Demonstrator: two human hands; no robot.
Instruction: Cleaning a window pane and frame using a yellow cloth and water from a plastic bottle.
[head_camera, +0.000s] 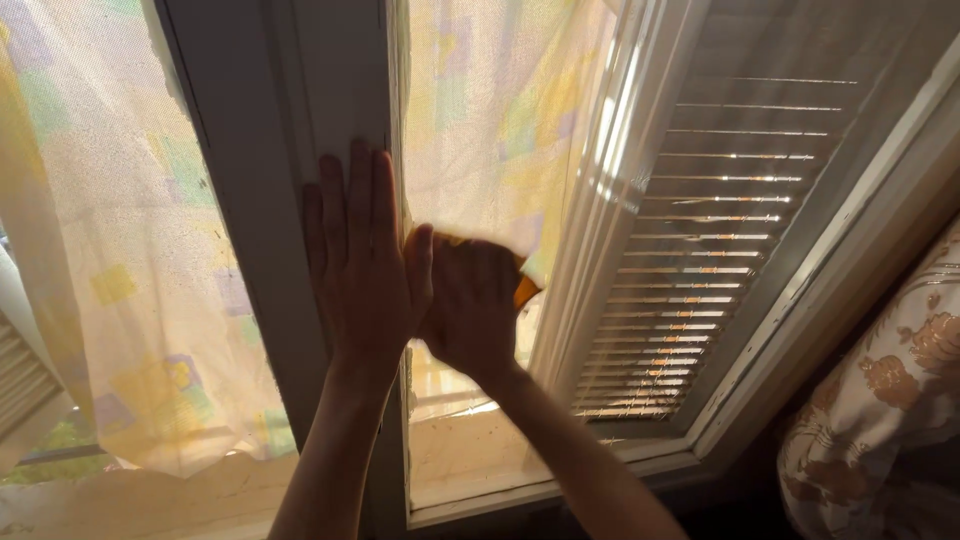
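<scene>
My left hand lies flat with fingers together against the white centre post of a window frame. My right hand is just to its right, pressing a yellow-orange cloth against the window pane. Only the cloth's top and right edges show past the hand. The two hands touch at the thumb side.
Sheer curtains with pale yellow, green and purple patches hang behind both panes. A louvred shutter stands open at the right, striped by sunlight. A white sill runs below. A floral fabric sits at the lower right.
</scene>
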